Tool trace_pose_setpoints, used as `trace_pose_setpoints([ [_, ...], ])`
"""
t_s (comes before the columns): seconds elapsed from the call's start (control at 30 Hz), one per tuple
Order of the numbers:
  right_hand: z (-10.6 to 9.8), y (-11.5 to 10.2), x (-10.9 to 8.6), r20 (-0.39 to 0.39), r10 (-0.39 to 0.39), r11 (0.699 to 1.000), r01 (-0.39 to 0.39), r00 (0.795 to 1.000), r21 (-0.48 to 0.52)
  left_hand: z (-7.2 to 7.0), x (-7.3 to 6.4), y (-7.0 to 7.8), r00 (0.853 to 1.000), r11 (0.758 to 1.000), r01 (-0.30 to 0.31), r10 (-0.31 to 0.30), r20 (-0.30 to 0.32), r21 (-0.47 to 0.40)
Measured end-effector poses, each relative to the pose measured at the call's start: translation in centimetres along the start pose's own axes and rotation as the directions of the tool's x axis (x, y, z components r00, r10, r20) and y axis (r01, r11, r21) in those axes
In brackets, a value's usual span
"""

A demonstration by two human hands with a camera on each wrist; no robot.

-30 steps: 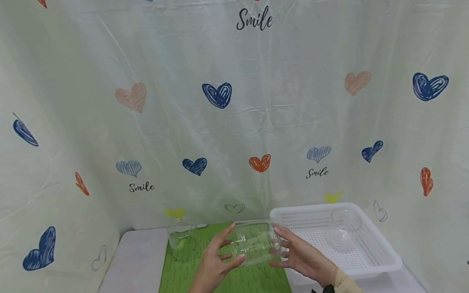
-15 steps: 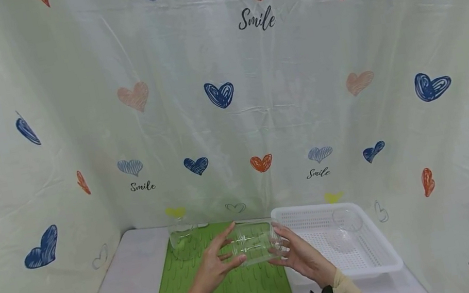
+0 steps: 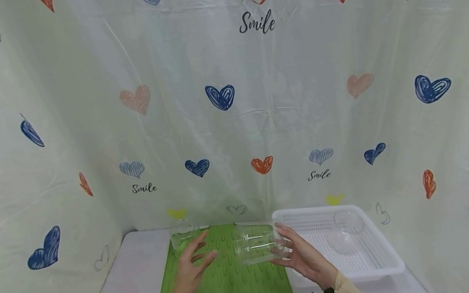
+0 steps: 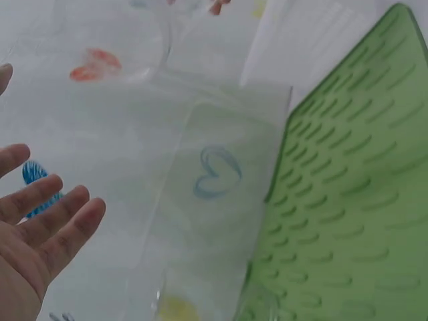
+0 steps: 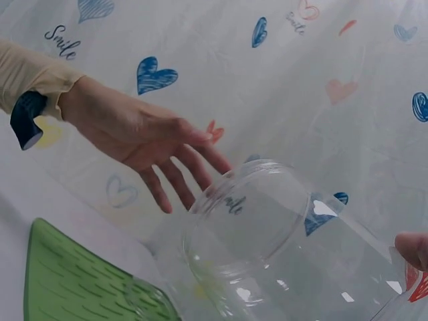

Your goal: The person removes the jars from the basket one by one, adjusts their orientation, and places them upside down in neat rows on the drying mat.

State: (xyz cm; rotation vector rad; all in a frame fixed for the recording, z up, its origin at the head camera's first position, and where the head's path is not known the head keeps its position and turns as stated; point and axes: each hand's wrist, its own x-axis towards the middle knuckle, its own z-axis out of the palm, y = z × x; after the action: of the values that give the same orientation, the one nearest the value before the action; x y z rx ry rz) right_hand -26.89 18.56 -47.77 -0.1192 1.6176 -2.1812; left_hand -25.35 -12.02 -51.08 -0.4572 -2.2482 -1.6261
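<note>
The right hand (image 3: 305, 257) alone grips the sideways clear jar (image 3: 254, 245), left hand (image 3: 186, 275) apart, unclenched; one-sided support risks slipping.

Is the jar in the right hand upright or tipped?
Tipped on its side: in the head view, the clear jar lies sideways, one end facing the left hand.

Under soft, muted light, I am seeing faint shading gathering along the folds of the heart-print curtain (image 3: 277, 123). White glints are dotting the clear jar (image 5: 287, 261) in the right wrist view, while the left wrist view is giving me blurred printed hearts (image 4: 233, 164) and washed-out contrast.
</note>
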Motion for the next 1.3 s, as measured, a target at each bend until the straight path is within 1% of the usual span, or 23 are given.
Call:
trace_pose_setpoints([
  [0.17, -0.2, 0.0, 0.1, 0.024, -0.003, 1.000, 0.003, 1.000, 0.003, -2.4, -1.1, -0.9, 0.998, 0.996, 0.055, -0.052, -0.045, 0.074],
  [0.27, -0.1, 0.0, 0.2, 0.027, -0.004, 1.000, 0.004, 1.000, 0.020, -3.5, -2.0, -1.6, 0.991, 0.982, 0.132, -0.129, -0.035, 0.135],
  [0.33, 0.0, 0.0, 0.3, 0.025, -0.005, 1.000, 0.004, 1.000, 0.027, -3.9, -2.7, -2.3, 0.979, 0.965, 0.203, -0.203, -0.012, 0.164],
  [0.4, 0.0, 0.0, 0.4, 0.025, -0.003, 1.000, 0.003, 1.000, 0.030, -4.1, -3.6, -3.1, 0.957, 0.938, 0.282, -0.291, 0.017, 0.202],
  [0.47, 0.1, 0.1, 0.4, 0.021, -0.003, 1.000, 0.002, 1.000, 0.026, -4.3, -4.7, -4.1, 0.933, 0.905, 0.334, -0.356, 0.042, 0.264],
  [0.5, 0.1, 0.1, 0.4, 0.019, -0.002, 1.000, 0.002, 1.000, 0.025, -4.3, -5.2, -4.6, 0.925, 0.887, 0.343, -0.376, 0.052, 0.308],
  [0.57, 0.0, 0.1, 0.4, 0.022, -0.003, 1.000, 0.003, 1.000, 0.026, -4.5, -6.2, -5.7, 0.912, 0.849, 0.348, -0.404, 0.066, 0.397],
  [0.6, 0.0, 0.1, 0.5, 0.023, -0.005, 1.000, 0.005, 1.000, 0.026, -4.5, -6.7, -6.2, 0.910, 0.829, 0.338, -0.409, 0.071, 0.445],
  [0.67, 0.0, 0.1, 0.5, 0.016, -0.011, 1.000, 0.011, 1.000, 0.023, -4.6, -7.7, -7.3, 0.898, 0.789, 0.324, -0.430, 0.092, 0.523],
  [0.73, 0.0, 0.1, 0.5, 0.011, -0.019, 1.000, 0.019, 1.000, 0.016, -4.6, -8.5, -8.1, 0.885, 0.762, 0.311, -0.450, 0.119, 0.568],
  [0.77, 0.0, 0.1, 0.6, 0.002, -0.023, 1.000, 0.023, 1.000, 0.010, -4.5, -8.8, -8.5, 0.883, 0.750, 0.296, -0.452, 0.131, 0.591],
  [0.83, 0.0, 0.1, 0.7, -0.013, -0.030, 1.000, 0.030, 0.999, -0.008, -4.3, -9.3, -9.2, 0.883, 0.738, 0.254, -0.441, 0.160, 0.625],
  [0.93, 0.1, 0.1, 0.9, -0.026, -0.037, 0.999, 0.036, 0.999, -0.032, -3.9, -9.8, -9.5, 0.910, 0.717, 0.179, -0.381, 0.164, 0.673],
  [0.97, 0.2, 0.1, 1.0, -0.032, -0.037, 0.999, 0.036, 0.999, -0.038, -3.7, -9.9, -9.6, 0.917, 0.709, 0.164, -0.365, 0.158, 0.686],
  [1.0, 0.2, 0.1, 1.2, -0.035, -0.041, 0.998, 0.039, 0.999, -0.048, -3.7, -9.9, -9.6, 0.924, 0.707, 0.156, -0.351, 0.150, 0.690],
  [1.03, 0.2, 0.1, 1.3, -0.043, -0.045, 0.997, 0.042, 0.998, -0.060, -3.6, -10.0, -9.6, 0.927, 0.700, 0.158, -0.349, 0.140, 0.697],
  [1.17, 0.4, 0.1, 2.0, -0.094, -0.088, 0.988, 0.076, 0.992, -0.132, -3.3, -10.1, -10.1, 0.922, 0.660, 0.169, -0.369, 0.119, 0.732],
  [1.23, 0.6, 0.0, 2.5, -0.133, -0.117, 0.982, 0.094, 0.984, -0.167, -3.1, -10.1, -10.3, 0.918, 0.635, 0.169, -0.379, 0.114, 0.754],
  [1.3, 0.8, -0.1, 3.0, -0.170, -0.142, 0.976, 0.109, 0.975, -0.191, -3.0, -10.1, -10.5, 0.919, 0.619, 0.160, -0.378, 0.114, 0.769],
])
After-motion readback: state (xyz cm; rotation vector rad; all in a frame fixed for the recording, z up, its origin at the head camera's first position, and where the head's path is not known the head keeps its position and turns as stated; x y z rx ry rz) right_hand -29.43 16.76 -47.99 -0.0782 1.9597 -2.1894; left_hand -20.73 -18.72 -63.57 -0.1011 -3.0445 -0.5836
